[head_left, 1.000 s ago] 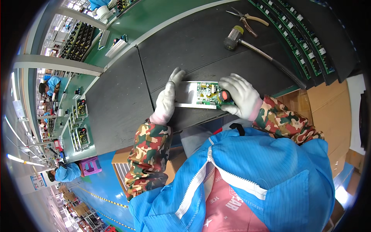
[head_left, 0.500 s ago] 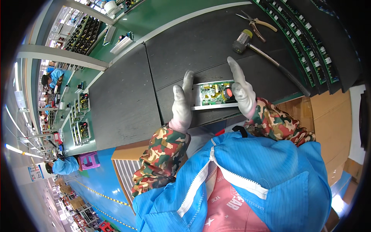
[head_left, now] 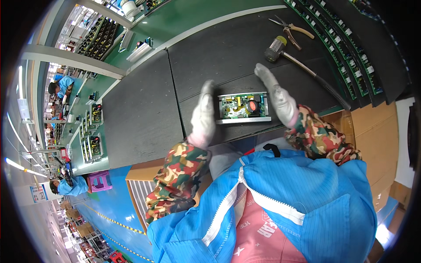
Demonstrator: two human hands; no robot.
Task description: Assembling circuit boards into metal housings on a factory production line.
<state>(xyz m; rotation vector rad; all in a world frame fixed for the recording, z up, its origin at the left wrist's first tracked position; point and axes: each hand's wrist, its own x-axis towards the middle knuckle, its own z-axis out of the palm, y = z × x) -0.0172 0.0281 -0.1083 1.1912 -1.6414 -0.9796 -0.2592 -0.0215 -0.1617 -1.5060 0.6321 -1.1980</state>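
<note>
A green circuit board in a silver metal tray (head_left: 244, 108) lies flat on the black mat, with a round red-topped part toward its right end. My left hand (head_left: 203, 113), in a white glove, stands on edge just left of it, fingers stretched out and holding nothing. On the other side my gloved right hand (head_left: 277, 95) is likewise stretched out and bare of any object, a small gap from the tray's right end. Both palms face the board from its two ends.
Beyond my right hand lie a mallet (head_left: 275, 49) and pliers (head_left: 291, 31). Rows of green circuit boards (head_left: 346, 57) stand at far right. More boards in trays (head_left: 93, 147) sit on the green bench at left. Co-workers in blue (head_left: 66, 85) are at far left.
Both hands have drawn apart from the tray's ends, the left one outward to the left, the right one slightly to the right. The whole board now shows between them.
</note>
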